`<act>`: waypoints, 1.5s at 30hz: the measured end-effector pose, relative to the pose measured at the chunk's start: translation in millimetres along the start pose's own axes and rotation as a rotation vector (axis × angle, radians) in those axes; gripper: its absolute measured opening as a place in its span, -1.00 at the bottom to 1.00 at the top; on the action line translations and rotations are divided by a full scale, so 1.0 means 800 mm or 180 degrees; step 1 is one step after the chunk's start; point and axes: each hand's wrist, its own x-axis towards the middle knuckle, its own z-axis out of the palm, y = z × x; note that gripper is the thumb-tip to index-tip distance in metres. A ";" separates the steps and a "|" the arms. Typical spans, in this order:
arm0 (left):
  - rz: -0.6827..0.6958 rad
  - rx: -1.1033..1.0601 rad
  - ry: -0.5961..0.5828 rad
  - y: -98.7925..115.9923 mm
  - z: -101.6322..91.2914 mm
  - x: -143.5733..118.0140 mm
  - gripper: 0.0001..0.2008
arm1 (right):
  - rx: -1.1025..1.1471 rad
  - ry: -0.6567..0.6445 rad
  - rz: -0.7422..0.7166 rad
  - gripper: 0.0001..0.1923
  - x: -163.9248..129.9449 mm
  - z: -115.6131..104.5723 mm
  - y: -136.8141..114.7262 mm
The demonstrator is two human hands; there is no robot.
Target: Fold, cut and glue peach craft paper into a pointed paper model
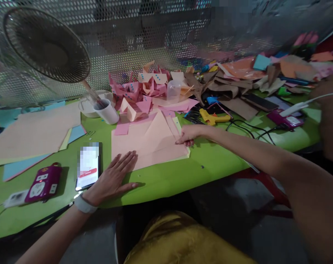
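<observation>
A stack of pale pink paper sheets [148,145] lies on the green table [210,165] in front of me, its top sheet folded into a triangle. My left hand [113,179] rests flat with fingers spread on the near left corner of the stack. My right hand [188,134] presses its curled fingers on the stack's right edge. A white band is on my left wrist.
A phone [88,165] lies left of my left hand, beside a purple power bank [44,183]. Folded pink paper shapes [138,93], a white cup [108,111], a fan [46,46], a yellow glue gun [213,118], cables and paper scraps crowd the back.
</observation>
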 end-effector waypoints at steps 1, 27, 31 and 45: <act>-0.0004 0.0005 -0.0015 0.000 0.000 0.000 -0.08 | 0.0006 0.0075 -0.0002 -0.57 -0.007 -0.004 0.004; -0.2398 -0.3221 -0.1429 -0.016 -0.013 0.144 -0.47 | 0.0066 -0.0003 -0.0435 -0.49 0.034 0.047 -0.059; -0.2567 -0.3142 -0.1537 -0.025 -0.018 0.121 -0.45 | 0.0117 0.0017 -0.0417 -0.54 0.037 0.048 -0.056; -0.2959 -0.2508 -0.1131 -0.071 -0.056 0.040 -0.49 | 0.0146 0.0063 -0.0555 -0.57 0.036 0.050 -0.055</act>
